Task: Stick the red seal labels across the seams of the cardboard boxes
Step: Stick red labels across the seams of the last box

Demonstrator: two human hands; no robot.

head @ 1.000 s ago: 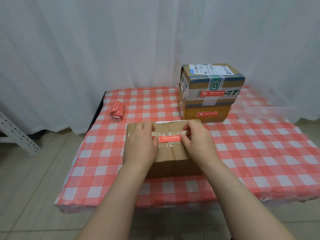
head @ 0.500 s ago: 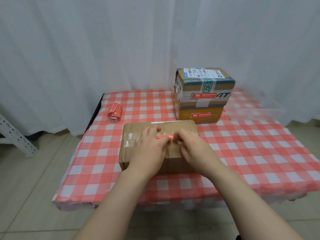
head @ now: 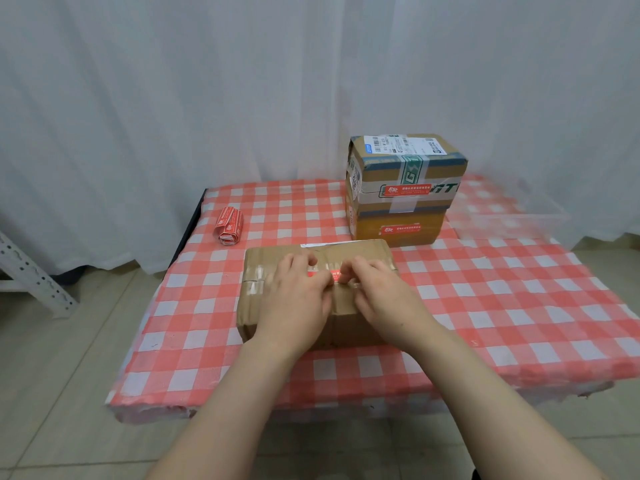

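- White curtain hangs behind a worktop covered with red-checked cloth.
- Left grip lies over the top of the near box. Its fingers are loosely extended and its thumb side presses on the label. It holds nothing.
- Right grip has bent fingers with the tips down at the label's right end. Whether they pinch that end or only press it, I cannot tell.
- Only a short red stretch of the label shows, between the two grips. It lies flat on the box top, toward the far edge. Its long axis runs left to right, and both ends are under fingers.
- A clear tape band on the box top also runs left to right. The grips hide the seam beneath the label, so how the label crosses it cannot be told.
- Step in hand, as I judge it: pressing the label down on this box.
- The next move calls for rubbing from the middle out to both ends so that neither end lifts. Then the grips come off, and the next label comes from the roll at far left.
- At far right the upper box sits on the lower box. The upper seal and lower seal are on the near faces, long axes left to right. Both boxes look done.
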